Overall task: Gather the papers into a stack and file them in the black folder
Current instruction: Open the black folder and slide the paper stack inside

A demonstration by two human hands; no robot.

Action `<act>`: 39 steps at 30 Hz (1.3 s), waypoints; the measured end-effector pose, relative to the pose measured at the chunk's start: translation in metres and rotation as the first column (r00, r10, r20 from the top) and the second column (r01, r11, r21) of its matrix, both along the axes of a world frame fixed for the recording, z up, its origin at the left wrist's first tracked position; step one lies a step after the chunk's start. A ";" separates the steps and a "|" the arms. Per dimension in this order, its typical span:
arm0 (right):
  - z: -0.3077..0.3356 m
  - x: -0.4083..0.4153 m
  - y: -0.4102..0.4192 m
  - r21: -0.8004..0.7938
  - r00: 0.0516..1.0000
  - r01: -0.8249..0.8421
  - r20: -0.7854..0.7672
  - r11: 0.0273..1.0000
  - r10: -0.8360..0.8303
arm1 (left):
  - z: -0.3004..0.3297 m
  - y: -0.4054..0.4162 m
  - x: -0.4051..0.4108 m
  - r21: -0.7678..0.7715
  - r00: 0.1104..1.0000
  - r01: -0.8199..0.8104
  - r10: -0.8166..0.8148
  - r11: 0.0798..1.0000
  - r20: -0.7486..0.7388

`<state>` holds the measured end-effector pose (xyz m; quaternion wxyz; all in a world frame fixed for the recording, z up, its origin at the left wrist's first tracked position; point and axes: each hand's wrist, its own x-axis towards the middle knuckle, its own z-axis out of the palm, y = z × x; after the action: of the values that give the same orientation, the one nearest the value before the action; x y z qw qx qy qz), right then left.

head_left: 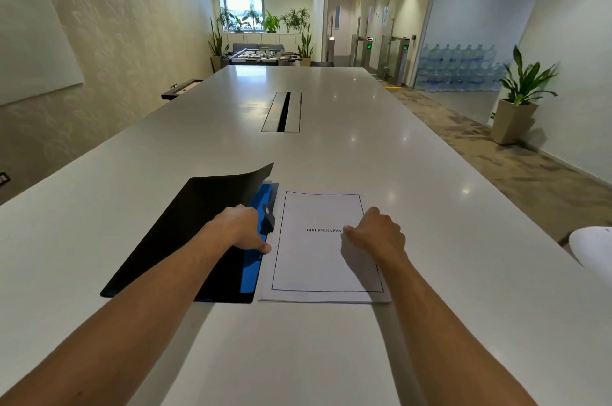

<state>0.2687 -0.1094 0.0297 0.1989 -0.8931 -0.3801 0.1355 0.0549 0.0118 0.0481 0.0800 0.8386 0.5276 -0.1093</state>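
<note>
A black folder [185,226] lies open on the white table [298,356], its cover bent up at the far corner and blue inner lining showing by the spine. A black clip [268,220] stands at the spine. A stack of white papers [311,266], top sheet printed "BIBLIOGRAPHY", lies on the folder's right half. My left hand [243,228] presses on the spine beside the clip, thumb at the paper's left edge. My right hand [377,233] rests knuckles-down on the right part of the stack, fingers curled.
A cable slot [282,111] is set into the table's middle. A white object [592,246] pokes in at the right edge. Potted plants, a football table and stacked water bottles stand beyond the table. The table's right edge runs close to the papers' side.
</note>
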 end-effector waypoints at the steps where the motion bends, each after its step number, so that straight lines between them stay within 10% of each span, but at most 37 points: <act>1: 0.001 0.000 0.000 0.016 1.000 0.005 0.002 1.000 -0.005 | -0.001 0.000 0.000 0.010 1.000 0.005 -0.005 1.000 0.000; 16: 0.006 0.027 0.011 0.097 0.930 0.089 -0.365 0.991 -0.047 | -0.002 0.000 0.003 0.031 0.999 0.019 -0.017 0.999 -0.038; 31: 0.004 -0.006 0.022 -0.006 0.998 0.026 -0.064 1.000 -0.026 | 0.000 -0.002 0.004 0.037 0.999 0.009 -0.008 0.999 -0.037; 39: 0.010 0.001 0.023 0.056 0.975 0.046 -0.221 0.997 -0.032 | 0.000 -0.003 0.004 0.025 0.999 0.012 -0.010 1.000 -0.048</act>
<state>0.2700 -0.0866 0.0400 0.2693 -0.8734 -0.3422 0.2179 0.0591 0.0091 0.0479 0.0561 0.8396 0.5261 -0.1233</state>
